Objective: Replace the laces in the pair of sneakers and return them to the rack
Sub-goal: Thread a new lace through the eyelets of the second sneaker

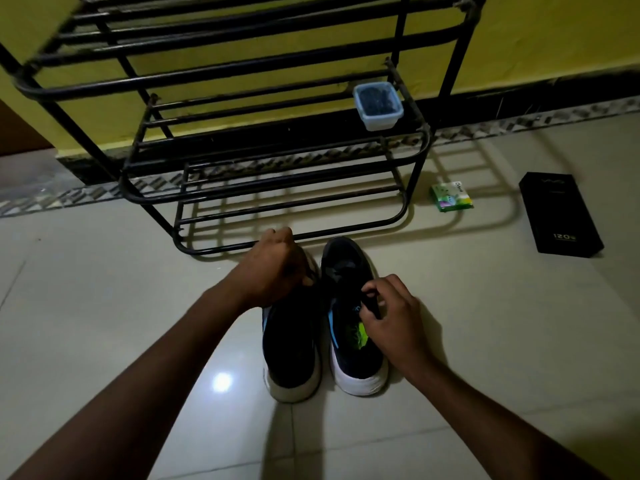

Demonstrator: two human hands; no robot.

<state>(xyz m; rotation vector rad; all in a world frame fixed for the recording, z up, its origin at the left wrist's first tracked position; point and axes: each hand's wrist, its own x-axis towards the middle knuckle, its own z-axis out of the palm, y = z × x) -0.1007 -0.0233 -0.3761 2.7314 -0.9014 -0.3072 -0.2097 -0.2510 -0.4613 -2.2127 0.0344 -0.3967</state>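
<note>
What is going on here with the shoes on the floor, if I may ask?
A person is working on two dark sneakers that stand side by side on the tiled floor in front of a black metal rack. The left hand grips the left sneaker near its lace area, and the right hand pinches the right sneaker at its tongue. Neither shoe is on the rack yet.

Toe of left sneaker (291, 342) beneath left hand (277, 268)
</note>
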